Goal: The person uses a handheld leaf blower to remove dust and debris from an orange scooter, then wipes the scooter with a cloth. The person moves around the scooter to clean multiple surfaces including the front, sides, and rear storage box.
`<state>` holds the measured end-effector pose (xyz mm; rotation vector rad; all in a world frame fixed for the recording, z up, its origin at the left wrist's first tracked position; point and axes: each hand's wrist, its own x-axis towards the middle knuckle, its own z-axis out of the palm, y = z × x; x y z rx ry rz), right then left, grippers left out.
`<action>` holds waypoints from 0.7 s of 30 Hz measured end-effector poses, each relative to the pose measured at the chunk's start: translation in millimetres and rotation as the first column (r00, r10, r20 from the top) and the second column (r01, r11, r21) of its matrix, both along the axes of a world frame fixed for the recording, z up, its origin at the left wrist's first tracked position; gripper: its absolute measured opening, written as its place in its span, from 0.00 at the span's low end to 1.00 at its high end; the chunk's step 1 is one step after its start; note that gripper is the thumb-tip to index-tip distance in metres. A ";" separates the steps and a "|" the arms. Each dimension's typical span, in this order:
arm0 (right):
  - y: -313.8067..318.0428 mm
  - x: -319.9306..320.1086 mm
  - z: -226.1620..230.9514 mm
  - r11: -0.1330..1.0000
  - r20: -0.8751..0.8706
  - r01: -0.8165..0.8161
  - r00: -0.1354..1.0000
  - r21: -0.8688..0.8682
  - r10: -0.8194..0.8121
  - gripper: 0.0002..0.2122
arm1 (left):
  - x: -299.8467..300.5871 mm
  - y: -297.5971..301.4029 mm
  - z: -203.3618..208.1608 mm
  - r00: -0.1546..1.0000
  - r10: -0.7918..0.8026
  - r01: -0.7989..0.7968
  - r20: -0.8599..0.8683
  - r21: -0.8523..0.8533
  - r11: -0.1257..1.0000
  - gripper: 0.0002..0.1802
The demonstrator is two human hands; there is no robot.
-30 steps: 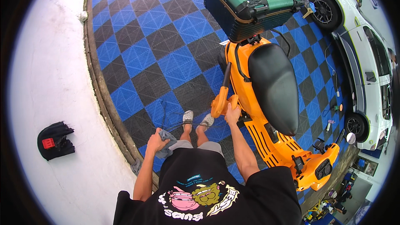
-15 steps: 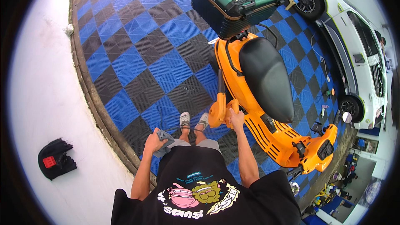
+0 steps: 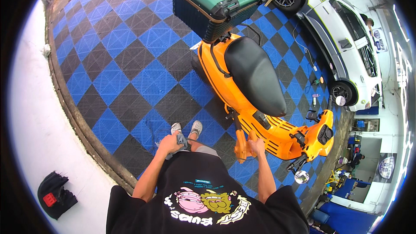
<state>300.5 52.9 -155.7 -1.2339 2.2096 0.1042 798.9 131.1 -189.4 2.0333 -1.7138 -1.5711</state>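
Note:
My right hand (image 3: pixel 258 146) is closed around the handle of an orange handheld blower (image 3: pixel 241 147), held at the right of my waist. The blower's dark nozzle (image 3: pixel 232 115) points away from me, close to the near side of an orange scooter (image 3: pixel 271 136). My left hand (image 3: pixel 168 144) grips a crumpled grey cloth (image 3: pixel 181 143) in front of my waist. The scooter stands to my right, with a black seat (image 3: pixel 255 76) and a green-lidded top box (image 3: pixel 216 0) at its rear. Drops of water lie on the lid.
Blue and black floor tiles (image 3: pixel 125 69) spread under the scooter and my feet. A low kerb (image 3: pixel 65 99) and white ground lie left, with a black and red item (image 3: pixel 56 195). Beyond the scooter stand a white vehicle (image 3: pixel 346 39), small bottles and a cord. People are in the background.
The view has turned right, so the scooter sits further left. My right hand has brought the blower lower and toward the scooter's front. My left hand with the cloth is nearer my legs.

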 end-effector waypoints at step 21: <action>-34.7 55.7 0.7 0.913 0.101 -0.075 0.987 -0.401 0.125 0.23 | 22.9 18.2 -6.7 0.999 0.018 -0.016 0.051 -0.040 0.999 0.39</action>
